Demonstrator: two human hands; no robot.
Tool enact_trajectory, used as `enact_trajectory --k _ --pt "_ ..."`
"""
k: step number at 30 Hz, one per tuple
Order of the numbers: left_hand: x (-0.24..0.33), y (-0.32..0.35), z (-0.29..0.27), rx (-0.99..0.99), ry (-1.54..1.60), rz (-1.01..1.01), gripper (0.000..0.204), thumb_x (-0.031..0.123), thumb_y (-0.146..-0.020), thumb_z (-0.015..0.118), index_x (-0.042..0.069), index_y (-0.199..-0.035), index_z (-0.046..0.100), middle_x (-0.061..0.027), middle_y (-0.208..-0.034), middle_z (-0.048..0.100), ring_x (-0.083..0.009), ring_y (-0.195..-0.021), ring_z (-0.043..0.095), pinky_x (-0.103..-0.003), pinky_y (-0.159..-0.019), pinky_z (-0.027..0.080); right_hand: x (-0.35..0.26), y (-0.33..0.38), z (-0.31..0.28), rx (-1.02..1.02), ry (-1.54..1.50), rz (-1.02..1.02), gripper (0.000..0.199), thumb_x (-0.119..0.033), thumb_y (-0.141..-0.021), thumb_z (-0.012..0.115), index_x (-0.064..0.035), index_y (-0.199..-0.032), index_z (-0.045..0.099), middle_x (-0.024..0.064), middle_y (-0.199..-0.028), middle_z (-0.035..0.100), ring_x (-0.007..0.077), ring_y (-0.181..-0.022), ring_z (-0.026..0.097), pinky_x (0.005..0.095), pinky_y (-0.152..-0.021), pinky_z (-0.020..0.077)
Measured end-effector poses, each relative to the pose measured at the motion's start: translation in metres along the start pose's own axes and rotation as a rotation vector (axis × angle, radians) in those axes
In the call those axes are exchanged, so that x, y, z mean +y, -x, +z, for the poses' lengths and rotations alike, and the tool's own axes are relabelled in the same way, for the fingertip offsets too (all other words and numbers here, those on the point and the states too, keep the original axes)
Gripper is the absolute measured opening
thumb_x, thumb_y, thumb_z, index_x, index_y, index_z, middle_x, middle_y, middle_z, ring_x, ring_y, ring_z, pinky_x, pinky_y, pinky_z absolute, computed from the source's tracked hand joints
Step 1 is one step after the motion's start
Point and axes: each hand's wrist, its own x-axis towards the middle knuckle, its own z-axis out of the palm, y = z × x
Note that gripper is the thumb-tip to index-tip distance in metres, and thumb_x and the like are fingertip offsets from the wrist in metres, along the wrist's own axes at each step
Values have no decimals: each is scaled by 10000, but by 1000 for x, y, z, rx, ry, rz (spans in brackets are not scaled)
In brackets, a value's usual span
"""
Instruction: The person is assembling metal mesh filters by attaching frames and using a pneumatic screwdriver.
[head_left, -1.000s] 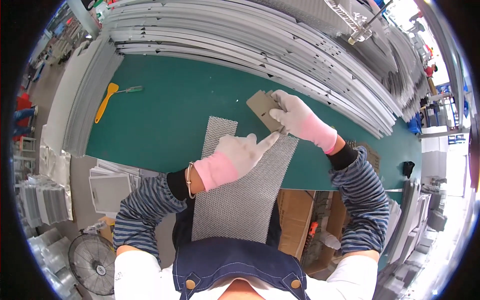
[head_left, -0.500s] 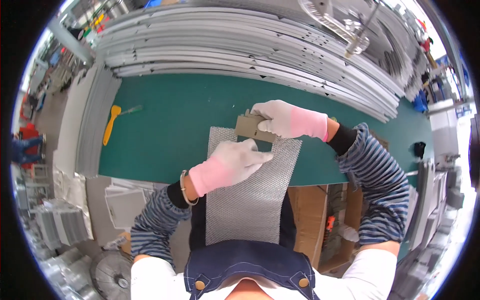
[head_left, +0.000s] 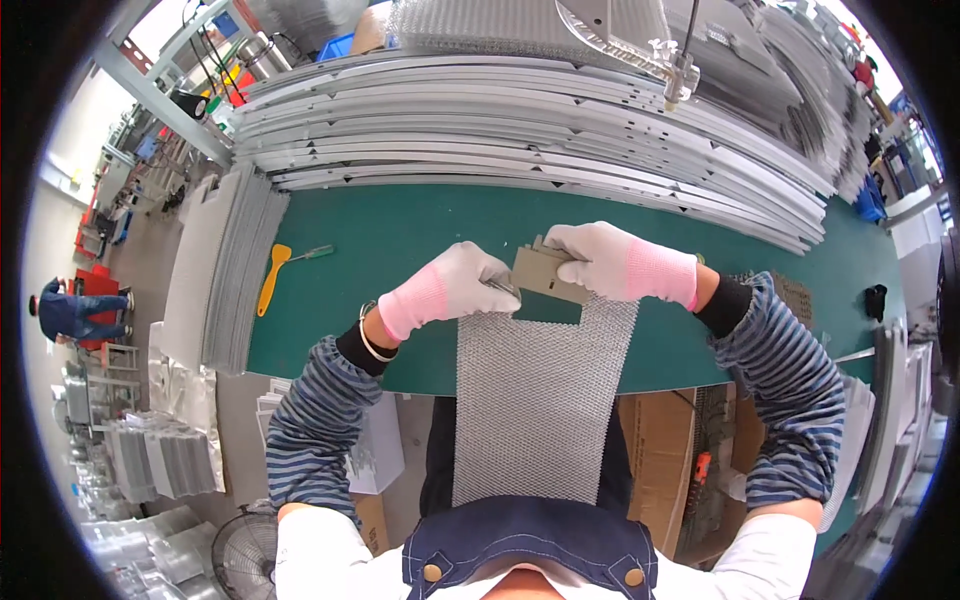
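Note:
A grey expanded-mesh sheet [head_left: 535,410] reaches from the table edge down over my lap, with a rectangular notch in its far end. My left hand [head_left: 462,288], in a white glove with a pink cuff, has its fingers pinched together at the mesh's far left corner, which they hide. In my right hand [head_left: 612,262], gloved alike, a few flat tan plates [head_left: 550,275] are gripped at their right side, slightly fanned. The front plate has a small dark slot and sits just above the notch; whether it touches the mesh I cannot tell.
On the green table [head_left: 370,240] lie a yellow-handled scraper [head_left: 273,280] and a small screwdriver-like tool [head_left: 312,254]. Long grey metal strips [head_left: 540,150] are stacked along the back, with more panels [head_left: 235,270] at the left. Cardboard boxes [head_left: 655,450] stand below, and another person [head_left: 85,310] is far left.
My left hand has drawn back from over the notch to the mesh's left corner, and its fingers have closed. My right hand still holds the tan plates. The whole view has shifted.

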Motion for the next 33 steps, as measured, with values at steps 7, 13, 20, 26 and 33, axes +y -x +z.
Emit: enact_trajectory --k 7,13,20,26,33 --pt "1 2 -3 -12 119 78 270 137 -796 730 -7 -1024 708 -37 -763 682 -81 -657 560 -238 -628 474 9 -5 2 -69 -36 -55 236 -91 -871 557 5 -1086 554 161 -865 629 267 -802 618 366 -736 482" --pt "10 0 -2 17 59 110 289 113 -806 714 -6 -1068 690 -53 -800 706 -92 -668 606 -234 -626 492 -4 -7 -6 -209 151 -77 259 -111 -858 514 24 -1070 576 188 -911 641 326 -829 630 389 -732 493" --pt "-1 6 -5 112 152 87 335 115 -817 696 -11 -1126 664 -50 -783 702 -79 -627 585 -237 -602 488 13 18 -6 14 24 -29 400 -176 -788 699 36 -1100 566 204 -898 649 317 -820 643 378 -747 506" --pt "6 5 -5 96 138 100 342 70 -825 659 -17 -1156 655 -64 -826 704 -64 -653 571 -218 -611 476 4 34 -4 -94 181 83 269 -130 -792 708 29 -995 631 167 -761 642 222 -660 611 319 -644 486" --pt "30 9 2 57 -26 339 283 110 -783 663 -36 -1024 689 -154 -827 715 -213 -683 683 -290 -669 541 -16 7 3 -242 -195 166 339 -198 -708 802 47 -913 690 46 -677 640 101 -614 595 261 -568 482"
